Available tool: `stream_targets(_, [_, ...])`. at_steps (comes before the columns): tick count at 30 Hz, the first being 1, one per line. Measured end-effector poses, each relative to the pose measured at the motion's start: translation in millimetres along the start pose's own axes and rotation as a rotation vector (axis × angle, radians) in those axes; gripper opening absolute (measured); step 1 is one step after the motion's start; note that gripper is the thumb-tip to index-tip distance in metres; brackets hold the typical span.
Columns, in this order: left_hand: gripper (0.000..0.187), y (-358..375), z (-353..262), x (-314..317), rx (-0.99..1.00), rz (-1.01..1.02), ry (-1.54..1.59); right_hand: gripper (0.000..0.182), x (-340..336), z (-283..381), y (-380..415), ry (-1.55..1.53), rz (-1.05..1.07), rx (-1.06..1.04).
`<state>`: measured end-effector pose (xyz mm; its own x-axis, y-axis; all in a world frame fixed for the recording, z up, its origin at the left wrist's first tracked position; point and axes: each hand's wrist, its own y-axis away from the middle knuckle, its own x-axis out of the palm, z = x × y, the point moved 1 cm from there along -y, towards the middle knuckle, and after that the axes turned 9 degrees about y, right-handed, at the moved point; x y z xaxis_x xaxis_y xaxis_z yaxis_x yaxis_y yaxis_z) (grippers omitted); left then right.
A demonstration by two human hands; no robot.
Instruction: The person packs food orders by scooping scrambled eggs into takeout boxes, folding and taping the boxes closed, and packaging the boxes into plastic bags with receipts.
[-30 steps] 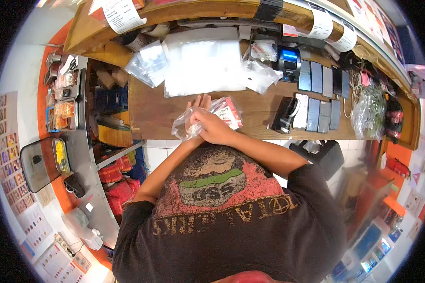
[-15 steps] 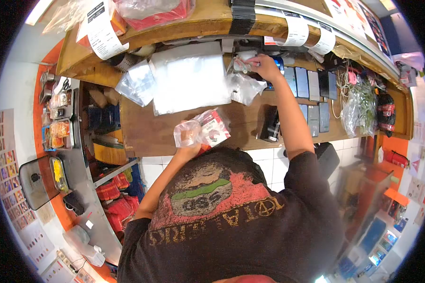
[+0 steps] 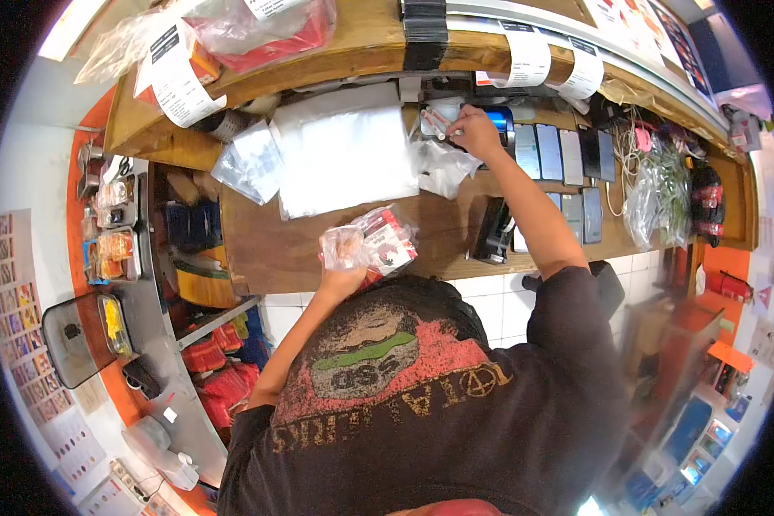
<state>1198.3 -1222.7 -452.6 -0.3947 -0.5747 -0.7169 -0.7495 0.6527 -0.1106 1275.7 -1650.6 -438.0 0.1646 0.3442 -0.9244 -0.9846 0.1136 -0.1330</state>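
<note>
My left hand [image 3: 344, 279] is closed around the lower end of a crinkled clear plastic bag [image 3: 344, 245], close over the front edge of the bench. A red-and-white printed packet [image 3: 387, 241] sits against the bag, partly wrapped in clear film. At the back of the bench, my right hand [image 3: 480, 133] has its fingers pinched together over a small tray of white and pinkish stick-like pieces [image 3: 439, 123]. What lies between those fingertips I cannot tell. Just below this hand rests a crumpled clear bag [image 3: 447, 168].
A stack of clear plastic sleeves [image 3: 348, 159] covers the wooden bench's [image 3: 275, 236] left middle, beside a smaller clear packet [image 3: 249, 162]. Rows of phones [image 3: 549, 150] lie to the right. A black box [image 3: 494, 228] stands near the front edge. A wooden shelf [image 3: 318, 73] overhangs the back.
My right hand has drawn back slightly, its fingers now pinched closer together. The left hand still holds the bag, which has shifted and turned a little. The whole view has moved slightly.
</note>
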Motion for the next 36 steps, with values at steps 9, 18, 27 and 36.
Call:
stream_targets(9, [0.034, -13.8, -10.8, -8.7, -0.052, 0.034, 0.054, 0.021, -34.7, 4.9, -2.4, -0.707, -0.149, 0.311])
stream_targets(18, [0.035, 3.5, 23.7, 16.2, 0.038, 0.004, -0.119, 0.035, -68.3, 69.8, 48.9, -1.449, -0.211, 0.463])
stream_targets(27, [0.035, -25.5, -9.4, -6.5, 0.150, 0.075, -0.267, 0.033, -78.2, 179.6, 122.1, -1.628, 0.018, 0.531])
stream_targets(36, [0.038, -9.8, 48.5, 20.9, -0.008, 0.101, -0.096, 0.028, -52.0, 232.9, 188.7, -1.835, 0.219, 0.392])
